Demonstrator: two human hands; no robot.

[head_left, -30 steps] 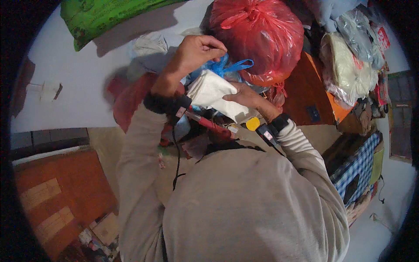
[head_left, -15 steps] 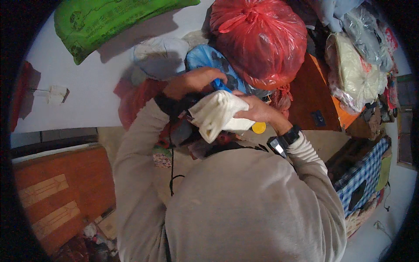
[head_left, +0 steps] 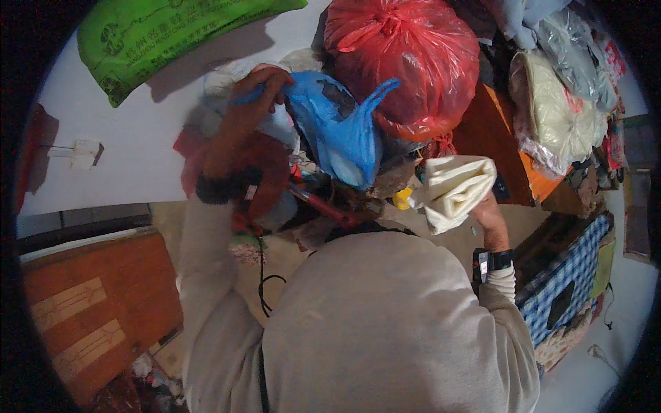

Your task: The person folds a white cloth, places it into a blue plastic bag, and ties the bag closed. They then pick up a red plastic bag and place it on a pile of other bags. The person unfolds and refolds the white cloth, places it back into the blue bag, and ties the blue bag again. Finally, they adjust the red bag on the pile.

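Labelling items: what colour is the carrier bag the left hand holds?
The plastic carrier bag is blue, best in the head view.

Left hand (head_left: 256,93) is on the left handle end of the carrier bag (head_left: 337,138). Right hand (head_left: 490,212) is right of the bag, nearer the wearer. Folded cloth (head_left: 458,189) is in that hand, apart from the bag. Knotted sack (head_left: 406,69) sits behind and right of the bag. Wooden cabinet (head_left: 471,131) is further right; bundled plastic bag (head_left: 551,113) right of carrier bag, past the cabinet. Packet (head_left: 179,38) is behind-left. Wooden panel (head_left: 138,289): well left, front. Draped cloth (head_left: 571,265): well right, front.
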